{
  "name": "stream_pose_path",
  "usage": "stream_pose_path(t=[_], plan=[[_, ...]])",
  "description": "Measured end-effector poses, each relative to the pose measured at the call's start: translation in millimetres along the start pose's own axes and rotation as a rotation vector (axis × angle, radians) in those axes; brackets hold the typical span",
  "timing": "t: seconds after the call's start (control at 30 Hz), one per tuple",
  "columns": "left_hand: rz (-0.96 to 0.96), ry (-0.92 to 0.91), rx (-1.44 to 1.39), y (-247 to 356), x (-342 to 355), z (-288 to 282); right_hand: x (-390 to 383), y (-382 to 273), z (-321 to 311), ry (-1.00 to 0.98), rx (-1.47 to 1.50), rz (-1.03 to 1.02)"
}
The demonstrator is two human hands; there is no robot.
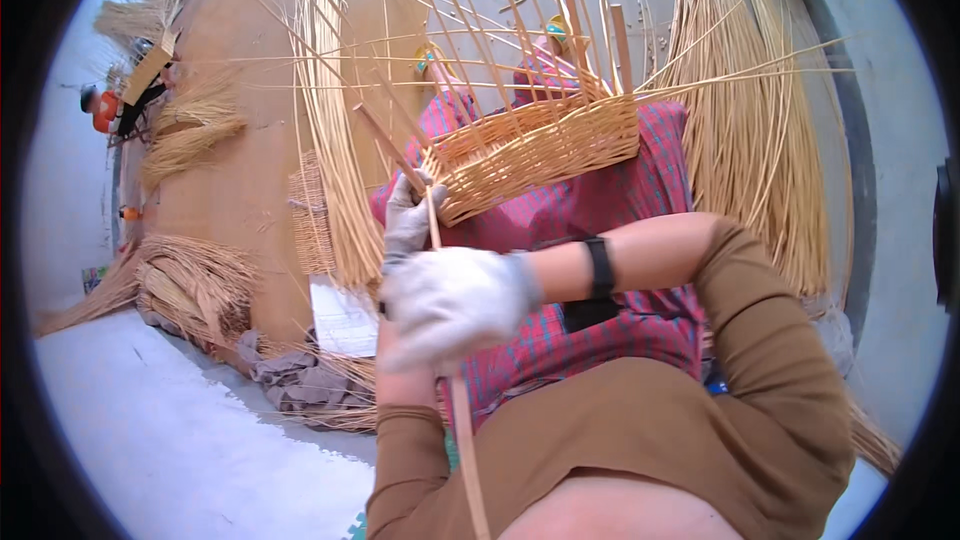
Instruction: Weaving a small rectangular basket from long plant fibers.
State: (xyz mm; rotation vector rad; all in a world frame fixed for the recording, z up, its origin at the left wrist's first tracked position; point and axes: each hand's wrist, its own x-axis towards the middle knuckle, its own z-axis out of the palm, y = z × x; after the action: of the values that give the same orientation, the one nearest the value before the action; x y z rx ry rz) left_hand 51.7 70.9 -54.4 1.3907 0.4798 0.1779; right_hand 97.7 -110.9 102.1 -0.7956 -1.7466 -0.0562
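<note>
Where the wicker basket is laid, a red-and-blue checked cloth is spread over the seated person's lap. Its low walls are already woven. Corner posts and long loose stakes are left standing well above the weave, so the piece is judged part-finished, with upper rows or a rim apparently still to be made. Whether the base is complete cannot be told.

Left hand, grey-gloved: closed about the basket's near left corner, beside a post. Right hand, white-gloved, blurred: apparently closed around a pale strip, which is drawn down from that corner toward the body.

Surface: brown floor covering, bordered at lower left by pale flooring. Laid upon the covering: a large reed bundle at right, a narrower bundle at left, and beside the latter a small woven panel and a white sheet. At lower left, a bent sheaf and grey cloth are heaped.

Room: pale walls; at far left, another person in orange is seen among further sheaves.
</note>
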Motion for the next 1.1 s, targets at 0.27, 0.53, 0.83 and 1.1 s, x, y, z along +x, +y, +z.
stream_pose_path(t=[0.27, 0.53, 0.83, 1.1], plan=[[-0.157, 0.052, -0.435, 6, -16, 16, 8, 41, -23, 0.144, -0.692, 0.614], [0.212, 0.281, 0.292, 6, -20, 30, -150, 57, -87, 1.47, 0.162, 1.071], [-0.203, -0.071, 0.285, 47, 17, 72, -123, 71, -96, 1.057, -0.142, 1.096], [-0.122, 0.06, 0.324, 34, 21, 84, -56, 121, -117, 0.25, -0.513, 1.073]])
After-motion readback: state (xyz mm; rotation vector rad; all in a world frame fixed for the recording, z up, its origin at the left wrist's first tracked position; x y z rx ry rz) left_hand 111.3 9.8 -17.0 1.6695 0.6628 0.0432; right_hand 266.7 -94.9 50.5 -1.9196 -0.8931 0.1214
